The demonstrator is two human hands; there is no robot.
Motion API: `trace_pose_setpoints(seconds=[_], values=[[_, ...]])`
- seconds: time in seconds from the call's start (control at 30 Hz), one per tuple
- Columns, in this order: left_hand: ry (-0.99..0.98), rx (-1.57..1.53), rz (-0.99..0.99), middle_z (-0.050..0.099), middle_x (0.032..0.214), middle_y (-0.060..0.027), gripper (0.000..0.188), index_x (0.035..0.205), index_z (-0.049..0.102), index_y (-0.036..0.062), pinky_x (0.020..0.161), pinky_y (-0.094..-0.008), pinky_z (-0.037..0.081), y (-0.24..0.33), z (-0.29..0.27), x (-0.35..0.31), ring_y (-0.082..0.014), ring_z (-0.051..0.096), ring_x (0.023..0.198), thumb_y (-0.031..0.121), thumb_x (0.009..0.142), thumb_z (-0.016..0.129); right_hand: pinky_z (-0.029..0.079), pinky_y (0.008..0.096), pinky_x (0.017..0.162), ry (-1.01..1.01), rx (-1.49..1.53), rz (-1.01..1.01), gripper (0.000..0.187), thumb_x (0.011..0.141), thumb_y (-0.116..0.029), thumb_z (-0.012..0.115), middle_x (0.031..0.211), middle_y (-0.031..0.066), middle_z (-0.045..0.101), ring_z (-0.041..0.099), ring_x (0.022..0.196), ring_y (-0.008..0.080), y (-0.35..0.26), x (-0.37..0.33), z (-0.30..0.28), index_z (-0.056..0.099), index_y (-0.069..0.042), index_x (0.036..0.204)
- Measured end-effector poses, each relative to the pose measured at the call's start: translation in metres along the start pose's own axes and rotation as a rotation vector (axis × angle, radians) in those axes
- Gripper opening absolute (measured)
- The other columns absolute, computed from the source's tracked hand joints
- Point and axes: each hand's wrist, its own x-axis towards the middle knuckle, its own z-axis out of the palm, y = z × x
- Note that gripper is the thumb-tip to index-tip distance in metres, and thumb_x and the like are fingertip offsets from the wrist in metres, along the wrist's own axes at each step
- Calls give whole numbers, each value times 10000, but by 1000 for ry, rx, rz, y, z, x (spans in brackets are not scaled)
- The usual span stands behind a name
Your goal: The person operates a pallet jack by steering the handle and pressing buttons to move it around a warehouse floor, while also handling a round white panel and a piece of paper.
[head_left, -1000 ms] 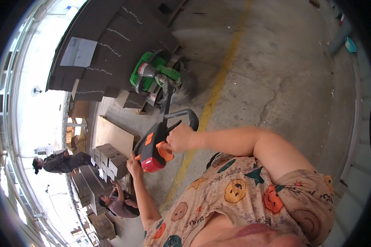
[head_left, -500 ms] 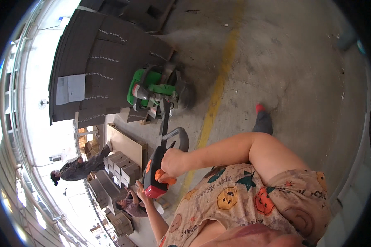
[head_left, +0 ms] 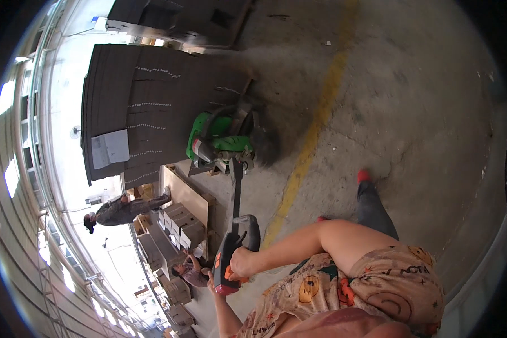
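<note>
The control handle (head_left: pixel 224 263) of a green pallet truck (head_left: pixel 222 132) is in front of me, black with orange parts and a red end. My right hand (head_left: pixel 241 262) is closed around its near side, by an orange grip. On the other side, my left hand (head_left: pixel 211 281) holds the handle close to the red end; its fingers are partly hidden. A long dark bar (head_left: pixel 236 188) joins the handle to the truck. Behind the truck stands a tall stack of dark cardboard sheets (head_left: pixel 152 90), with a white paper sheet (head_left: pixel 110 149) on its side.
The view is turned sideways. A yellow floor line (head_left: pixel 310 143) runs beside the truck. Another dark stack (head_left: pixel 180 22) stands past the first. A standing person (head_left: pixel 118 211) and a second person (head_left: pixel 192 273) are near stacked boxes (head_left: pixel 183 225). My red shoe (head_left: pixel 364 175) is on the concrete floor.
The truck, stack and handle have shifted right and down in the view. More of my leg shows, and a second red shoe has come into sight. Both hands keep their hold.
</note>
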Motion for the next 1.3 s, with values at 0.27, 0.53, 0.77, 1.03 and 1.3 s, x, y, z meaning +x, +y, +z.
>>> trace_pose_setpoints(seconds=[0.27,0.53,0.77,1.03,1.3], values=[[330,541,619,593,633,-108,527,811,657,-6,514,-379,418,-85,25,-13,-170,537,580,409,983,381,507,403,662,-54,-56,-33,626,851,-619,410,751,135,673,656,774,312,64,-95,-99,714,-80,759],[241,1158,665,644,822,-195,782,797,667,8,763,-461,433,-107,134,-80,-399,580,832,551,954,126,505,440,623,-89,-327,88,752,841,-690,327,728,166,661,651,738,343,112,-143,-76,671,-34,714],[49,1181,984,594,690,-168,699,719,616,49,615,-449,435,-99,117,-56,-385,582,674,549,949,184,512,420,643,-43,-343,218,739,868,-668,278,777,133,677,654,780,322,106,-128,-65,709,-78,759],[186,1134,1179,638,680,-96,630,734,672,46,614,-393,446,-118,103,-41,-301,595,637,451,982,258,512,418,611,-32,-256,234,716,876,-648,294,724,125,668,656,742,315,92,-131,-66,703,-75,741],[205,1129,957,601,636,-158,743,705,644,10,600,-400,463,-106,90,-29,-326,610,637,561,949,208,510,413,622,-34,-176,223,700,878,-639,317,706,108,663,657,731,296,93,-120,-65,712,-82,724]])
